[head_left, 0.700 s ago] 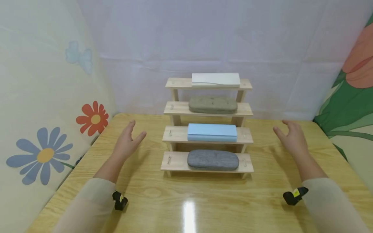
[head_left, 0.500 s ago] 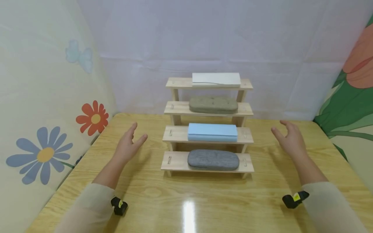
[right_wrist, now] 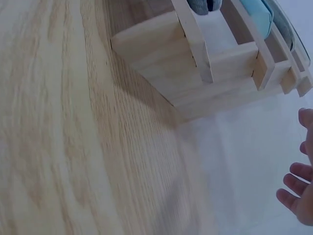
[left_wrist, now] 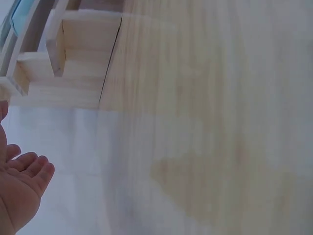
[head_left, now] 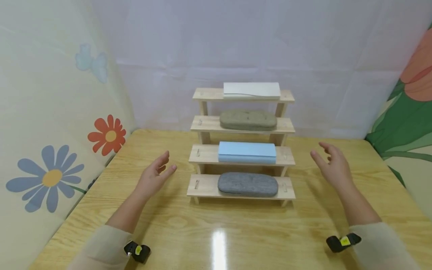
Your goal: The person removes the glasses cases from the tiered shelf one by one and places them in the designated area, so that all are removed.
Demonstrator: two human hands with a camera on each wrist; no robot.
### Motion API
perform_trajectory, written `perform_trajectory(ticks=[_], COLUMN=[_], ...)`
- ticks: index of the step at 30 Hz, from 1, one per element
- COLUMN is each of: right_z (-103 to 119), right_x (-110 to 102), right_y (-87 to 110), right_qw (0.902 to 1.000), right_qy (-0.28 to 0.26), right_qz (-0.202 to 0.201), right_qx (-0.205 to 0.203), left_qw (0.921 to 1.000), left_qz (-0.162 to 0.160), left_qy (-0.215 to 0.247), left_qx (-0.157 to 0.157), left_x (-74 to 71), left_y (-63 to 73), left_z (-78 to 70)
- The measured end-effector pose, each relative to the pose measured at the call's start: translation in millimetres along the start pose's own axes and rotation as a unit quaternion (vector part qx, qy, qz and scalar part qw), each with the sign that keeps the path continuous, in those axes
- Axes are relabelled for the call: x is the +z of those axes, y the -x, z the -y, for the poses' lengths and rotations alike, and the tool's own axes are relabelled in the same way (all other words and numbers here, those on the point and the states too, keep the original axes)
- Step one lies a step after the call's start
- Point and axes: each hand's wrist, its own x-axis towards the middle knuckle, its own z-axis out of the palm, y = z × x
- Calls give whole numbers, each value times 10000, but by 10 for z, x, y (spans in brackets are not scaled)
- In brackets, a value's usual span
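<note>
Four-tier wooden stand (head_left: 206, 186), set on wood-grain tabletop (head_left: 175, 221), backed by white cloth (head_left: 189, 33). Glasses cases, one carried per tier, from top: white case (head_left: 251, 90), olive case (head_left: 248, 119), light-blue case (head_left: 247, 151), grey case (head_left: 248, 184). Left hand (head_left: 152, 179) and right hand (head_left: 335, 169) held at either side, thumbs and fingers parted; both have been brought nearer the stand. Tabletop left exposed between.

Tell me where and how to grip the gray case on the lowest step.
Grip the gray case by its two rounded ends, probably best coming from left and right together: it lies lengthwise on the lowest step, with bare wood beyond each end, while the next step rises behind its long back side.
</note>
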Motion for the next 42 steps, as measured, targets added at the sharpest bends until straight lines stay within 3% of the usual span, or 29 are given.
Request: perform_trajectory(ticks=[7, 22, 37, 42], right_z=[90, 274, 399, 410], right_x=[40, 155, 321, 392], right_y=[119, 374, 572, 621], right_qw=[9994, 9973, 9928, 9911], right_qy=[-326, -551, -739, -764], right_qz=[-12, 84, 63, 13], right_qx=[-149, -470, -935, -1087], left_qw=[9990, 9967, 9870, 9874], left_qz=[108, 514, 726, 606], left_qy=[325, 594, 1428, 1459], left_qx=[291, 225, 146, 66], left_x=[154, 349, 522, 567], left_y=[118, 340, 396, 412], left_z=[-42, -56, 20, 9])
